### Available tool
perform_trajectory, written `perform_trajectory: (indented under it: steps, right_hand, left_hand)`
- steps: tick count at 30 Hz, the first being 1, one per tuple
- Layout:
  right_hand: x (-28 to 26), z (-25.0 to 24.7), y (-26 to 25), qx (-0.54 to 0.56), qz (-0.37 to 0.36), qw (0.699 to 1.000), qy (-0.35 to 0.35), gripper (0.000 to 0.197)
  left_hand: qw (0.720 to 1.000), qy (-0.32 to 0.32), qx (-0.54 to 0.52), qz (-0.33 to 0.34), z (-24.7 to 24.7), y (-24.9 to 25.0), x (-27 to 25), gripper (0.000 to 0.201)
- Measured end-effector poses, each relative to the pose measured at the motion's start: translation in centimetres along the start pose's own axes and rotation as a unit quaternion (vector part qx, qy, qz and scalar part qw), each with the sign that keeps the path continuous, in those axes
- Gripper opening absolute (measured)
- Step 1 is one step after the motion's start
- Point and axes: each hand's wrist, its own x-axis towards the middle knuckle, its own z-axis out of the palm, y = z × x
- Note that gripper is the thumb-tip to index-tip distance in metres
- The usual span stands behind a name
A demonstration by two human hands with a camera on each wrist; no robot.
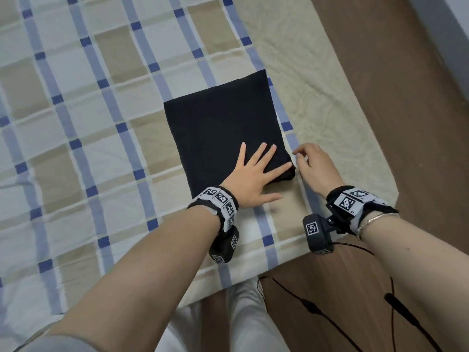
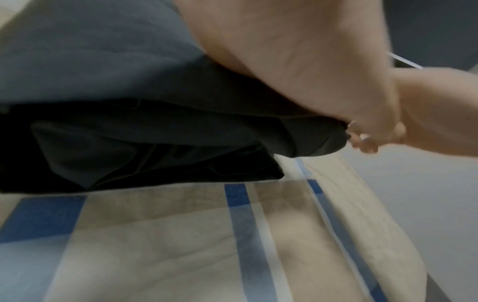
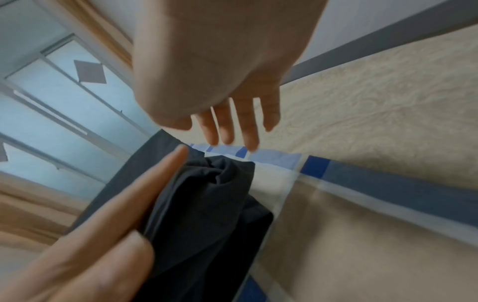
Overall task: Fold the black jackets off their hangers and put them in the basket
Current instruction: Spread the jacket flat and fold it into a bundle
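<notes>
A black jacket lies folded into a flat rectangle on the bed, near its right edge. My left hand presses flat on the jacket's near right corner, fingers straight and spread. The left wrist view shows the palm on the stacked dark folds. My right hand sits just right of that corner, over the sheet, fingers loosely bent and holding nothing. In the right wrist view its fingers hang above the bunched jacket corner, apart from it, and a finger of the left hand lies along the cloth.
The bed carries a checked blue, beige and white sheet over a cream quilted cover. The bed's corner ends near my legs. Brown wooden floor runs along the right, with black cables trailing on it.
</notes>
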Motion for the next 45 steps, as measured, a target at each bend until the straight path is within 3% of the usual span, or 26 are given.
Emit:
perform_trajectory:
  steps: [3,5,7,9,12,16,20,22,24,28,30,31,33,38,41,45]
  right_hand:
    - [0.2,0.3,-1.2,0.056,0.073,0.995,-0.046,0.045]
    - [0.4,0.9,-2.2,0.034,0.087,0.993,-0.078,0.052]
    - [0.6,1.6,-3.1,0.022,0.082,0.992,-0.092,0.043]
    - [0.9,2.0,-3.6,0.049,0.090,0.989,-0.104,0.036]
    - [1.3,2.5,-3.8,0.066,0.070,0.988,-0.123,0.028]
    - [0.8,2.9,-3.5,0.172,0.052,0.978,-0.110,0.036]
    - [0.5,3.1,-2.8,0.151,0.093,0.976,-0.128,0.051]
    - [0.9,2.9,-3.3,0.164,0.113,0.974,-0.109,0.047]
    - [1.3,2.9,-4.4,0.192,0.125,0.970,-0.079,0.036]
    - [3.0,2.5,-6.1,0.186,0.118,0.975,0.009,0.026]
    - [4.0,2.5,-6.6,0.185,0.133,0.973,0.028,0.048]
    - [4.4,2.5,-7.0,0.181,0.150,0.972,0.017,0.065]
    - [4.9,3.1,-7.4,0.147,0.174,0.973,-0.024,0.079]
    - [5.5,4.8,-6.6,0.118,0.199,0.971,-0.062,0.072]
    - [5.6,5.4,-5.8,0.146,0.200,0.967,-0.059,0.074]
    - [5.9,5.6,-5.8,0.164,0.211,0.961,-0.070,0.072]
  left_hand:
    - [0.980,0.081,-0.179,-0.033,-1.7,-0.2,-1.3,0.056]
    - [0.977,0.139,-0.160,-0.021,-2.0,-0.4,-2.5,0.033]
    - [0.983,0.160,-0.088,-0.035,-1.5,-1.0,-3.8,0.024]
    - [0.979,0.167,-0.045,-0.108,-0.8,-1.9,-4.9,0.028]
    - [0.958,0.135,-0.012,-0.251,-0.2,-3.9,-6.4,0.052]
    - [0.920,0.099,-0.118,-0.360,0.1,-5.9,-7.6,0.068]
    - [0.882,0.108,-0.292,-0.355,0.0,-7.3,-7.8,0.072]
    - [0.825,0.180,-0.385,-0.372,-0.1,-8.2,-7.8,0.071]
    - [0.790,0.190,-0.417,-0.406,-0.3,-9.1,-7.8,0.070]
    - [0.802,0.180,-0.413,-0.393,0.3,-10.1,-7.7,0.076]
    - [0.803,0.185,-0.406,-0.395,0.7,-10.2,-7.4,0.081]
    - [0.800,0.190,-0.407,-0.398,0.8,-10.2,-7.3,0.081]
    - [0.792,0.202,-0.412,-0.402,0.8,-10.2,-7.1,0.078]
    - [0.759,0.175,-0.488,-0.393,0.8,-10.5,-7.3,0.064]
    - [0.737,0.144,-0.517,-0.411,1.3,-10.7,-7.2,0.067]
    - [0.711,0.154,-0.541,-0.422,1.4,-11.1,-6.7,0.067]
